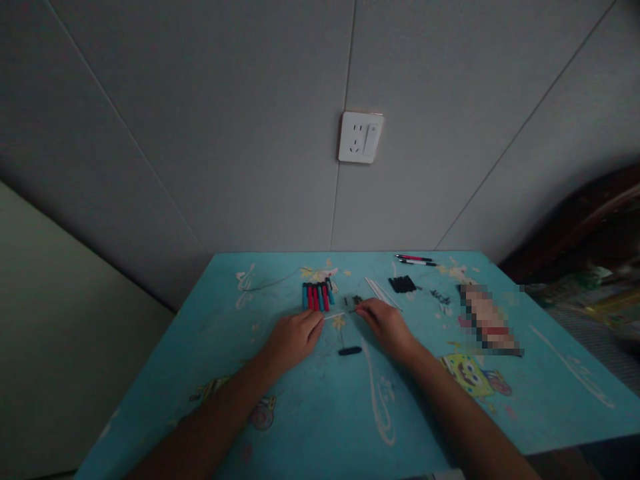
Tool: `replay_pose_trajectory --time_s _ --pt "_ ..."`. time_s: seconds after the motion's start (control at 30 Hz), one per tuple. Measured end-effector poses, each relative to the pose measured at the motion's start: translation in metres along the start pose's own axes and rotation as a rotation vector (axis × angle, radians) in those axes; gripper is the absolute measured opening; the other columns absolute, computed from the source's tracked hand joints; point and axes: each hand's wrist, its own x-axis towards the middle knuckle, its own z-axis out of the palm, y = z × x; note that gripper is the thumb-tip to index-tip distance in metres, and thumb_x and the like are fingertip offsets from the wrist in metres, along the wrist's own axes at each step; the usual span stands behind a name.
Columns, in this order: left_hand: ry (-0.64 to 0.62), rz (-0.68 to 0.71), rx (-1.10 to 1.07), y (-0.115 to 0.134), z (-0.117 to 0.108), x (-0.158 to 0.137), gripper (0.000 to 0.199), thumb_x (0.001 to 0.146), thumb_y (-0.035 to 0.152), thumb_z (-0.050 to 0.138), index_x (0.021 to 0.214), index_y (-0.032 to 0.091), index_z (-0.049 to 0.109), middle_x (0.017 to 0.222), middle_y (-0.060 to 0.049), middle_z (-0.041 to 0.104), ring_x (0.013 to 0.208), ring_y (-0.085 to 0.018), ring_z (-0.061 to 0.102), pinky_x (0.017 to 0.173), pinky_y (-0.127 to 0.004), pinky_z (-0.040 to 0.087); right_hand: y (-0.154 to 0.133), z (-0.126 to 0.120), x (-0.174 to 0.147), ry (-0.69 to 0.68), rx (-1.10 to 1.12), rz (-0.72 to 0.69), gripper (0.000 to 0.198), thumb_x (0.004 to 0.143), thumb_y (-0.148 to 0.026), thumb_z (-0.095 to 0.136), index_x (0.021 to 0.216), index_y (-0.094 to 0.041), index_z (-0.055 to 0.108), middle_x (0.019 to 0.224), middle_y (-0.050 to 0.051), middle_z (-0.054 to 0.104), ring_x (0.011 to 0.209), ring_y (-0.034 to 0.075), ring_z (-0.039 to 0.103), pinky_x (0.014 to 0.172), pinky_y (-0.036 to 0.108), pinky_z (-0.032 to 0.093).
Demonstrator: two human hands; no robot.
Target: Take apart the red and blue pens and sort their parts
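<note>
My left hand (296, 335) is closed in a pinch on a thin white pen refill (334, 316), which points to the right. The fingers of my right hand (387, 327) are pinched together by a little group of small dark parts (357, 300); what they hold is too small to make out. Just beyond my left hand lies a row of red and blue pen barrels (315, 297) with dark ends. More white refills (383, 293) lie slantwise behind my right hand. A dark elongated piece (350, 351) rests between my forearms.
Black tube-like pieces (402, 284) lie together farther back, with small dark bits (441, 297) to their right. Two pens (416, 260) lie near the wall. A blurred-out flat item (489, 320) is on the right of the blue patterned table (310, 427). A socket (361, 137) is on the wall.
</note>
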Motion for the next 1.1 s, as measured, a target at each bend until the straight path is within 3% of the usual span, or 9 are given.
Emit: replay_pose_trajectory --time_s 1.1 --pt "-0.014 0.028 0.043 0.0006 -0.0015 -0.0003 0.023 0.099 0.026 0.041 0.100 0.022 0.064 0.084 -0.003 0.065 0.073 -0.015 0.062 0.066 -0.026 0.044 -0.0037 0.0007 0.0019 -0.052 -0.071 -0.059 0.020 0.099 -0.028 0.047 0.101 -0.020 0.065 0.095 0.006 0.068 0.088 0.018 0.064 0.083 0.031 0.049"
